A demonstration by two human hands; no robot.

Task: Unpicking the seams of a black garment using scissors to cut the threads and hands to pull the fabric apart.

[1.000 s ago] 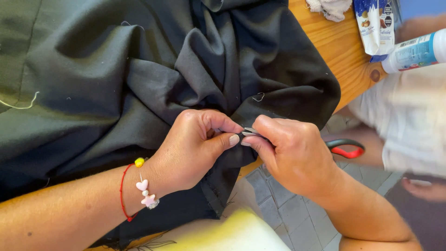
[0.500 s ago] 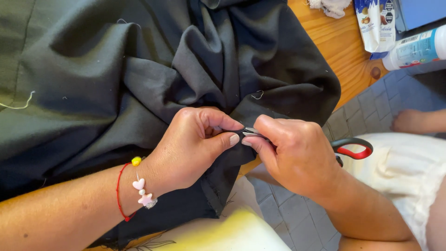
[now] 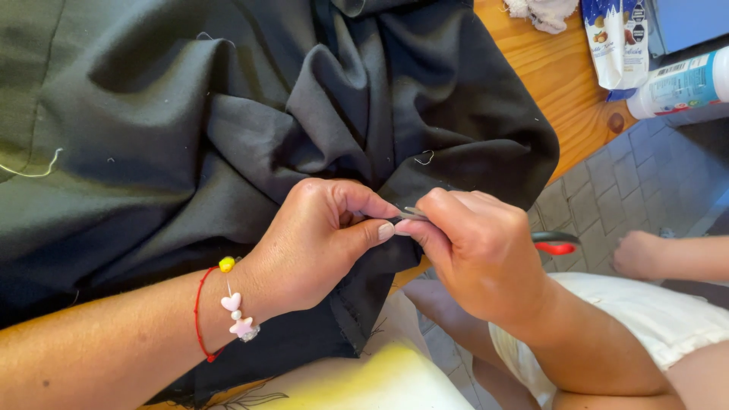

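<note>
Top right on the wooden table (image 3: 558,83): blue-and-white snack pouch (image 3: 613,38), white labelled bottle (image 3: 680,85) lying beside it.

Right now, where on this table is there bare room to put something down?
The only bare wood is the strip of orange-brown wooden table between the crumpled black fabric and the white-and-blue packet and white plastic bottle at top right. Elsewhere the fabric covers it, with left hand and right hand pinching its edge.

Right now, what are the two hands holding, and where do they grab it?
The left hand pinches the edge of the black cloth between thumb and fingers. The right hand holds a thin metal tool near its tip; its kind cannot be told.
</note>
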